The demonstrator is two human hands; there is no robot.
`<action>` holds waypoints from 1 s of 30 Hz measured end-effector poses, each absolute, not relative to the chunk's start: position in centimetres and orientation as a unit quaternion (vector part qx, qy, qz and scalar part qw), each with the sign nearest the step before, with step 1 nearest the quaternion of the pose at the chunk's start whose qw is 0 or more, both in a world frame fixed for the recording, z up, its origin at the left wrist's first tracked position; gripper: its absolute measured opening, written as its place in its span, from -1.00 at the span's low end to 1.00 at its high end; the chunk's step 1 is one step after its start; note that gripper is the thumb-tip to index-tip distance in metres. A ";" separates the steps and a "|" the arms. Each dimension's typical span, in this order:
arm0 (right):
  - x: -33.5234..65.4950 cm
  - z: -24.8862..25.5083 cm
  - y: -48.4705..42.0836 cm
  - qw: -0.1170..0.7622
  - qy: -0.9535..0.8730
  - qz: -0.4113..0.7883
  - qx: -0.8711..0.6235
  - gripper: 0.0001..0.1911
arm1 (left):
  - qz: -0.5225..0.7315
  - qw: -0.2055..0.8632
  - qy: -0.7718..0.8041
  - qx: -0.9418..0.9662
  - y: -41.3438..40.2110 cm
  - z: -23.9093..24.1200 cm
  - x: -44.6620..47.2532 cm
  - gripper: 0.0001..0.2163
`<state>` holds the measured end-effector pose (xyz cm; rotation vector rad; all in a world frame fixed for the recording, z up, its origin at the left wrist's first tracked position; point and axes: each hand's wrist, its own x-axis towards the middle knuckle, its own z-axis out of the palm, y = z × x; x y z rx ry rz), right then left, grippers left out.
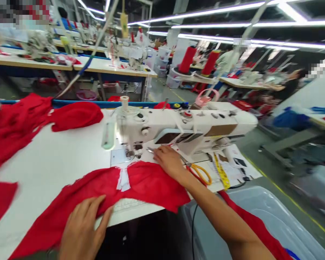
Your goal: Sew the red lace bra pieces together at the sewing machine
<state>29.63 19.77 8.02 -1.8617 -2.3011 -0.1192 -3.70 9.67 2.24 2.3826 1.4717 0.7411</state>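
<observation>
A red fabric piece [162, 186] with a white patch [124, 180] at its middle lies spread along the table's front edge, just before the needle area of a white sewing machine [162, 124]. My left hand [83, 224] rests on the fabric's left part, fingers stretched out and thumb apart. Under the machine's arm, my right hand [169, 160] is closed round a small metal tool [150, 150]. Only the tool's pointed end shows, so its exact kind is unclear. Scissors [202, 174] with orange handles lie by my right wrist, their blades partly hidden.
More red fabric [18, 122] is heaped at the table's left. A yellow tape measure [221, 171] lies right of the scissors. A translucent plastic bin [262, 206] stands at lower right with red cloth over it. Red thread cones [187, 59] stand behind the machine.
</observation>
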 end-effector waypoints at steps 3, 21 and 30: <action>29.2 7.5 20.5 0.073 -0.769 -0.042 -0.634 -0.78 | 0.278 0.089 0.568 0.769 9.1 3.4 -1.7 -0.77; 19.2 6.7 10.4 0.130 -0.859 0.031 -0.494 -0.71 | 0.320 0.111 0.603 0.722 8.9 3.7 -0.2 -0.95; 19.4 6.0 10.4 0.159 -0.848 0.068 -0.501 -0.69 | 0.260 0.160 0.608 0.733 9.7 4.7 0.2 -0.92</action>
